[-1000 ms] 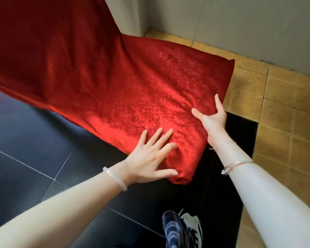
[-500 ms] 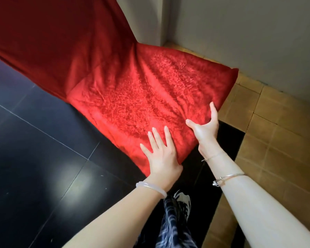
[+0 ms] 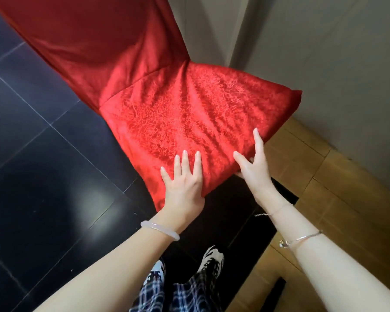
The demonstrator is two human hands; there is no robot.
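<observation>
One red-covered chair (image 3: 189, 122), two hands (image 3: 185, 185) (image 3: 254, 174), two shoes (image 3: 158, 270) (image 3: 212, 257), three bracelets (image 3: 160, 230) (image 3: 306, 237) (image 3: 277, 210).

Nothing to read here: no text, label, brand, number or sign shows anywhere in view. The red chair cover (image 3: 189, 122) under the left hand (image 3: 185, 183) and the right hand (image 3: 254, 174) carries only a woven pattern, no lettering.

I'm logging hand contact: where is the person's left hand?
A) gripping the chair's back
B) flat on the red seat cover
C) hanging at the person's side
B: the left hand lies, fingers straight, on the red seat cover near its front corner.
</observation>
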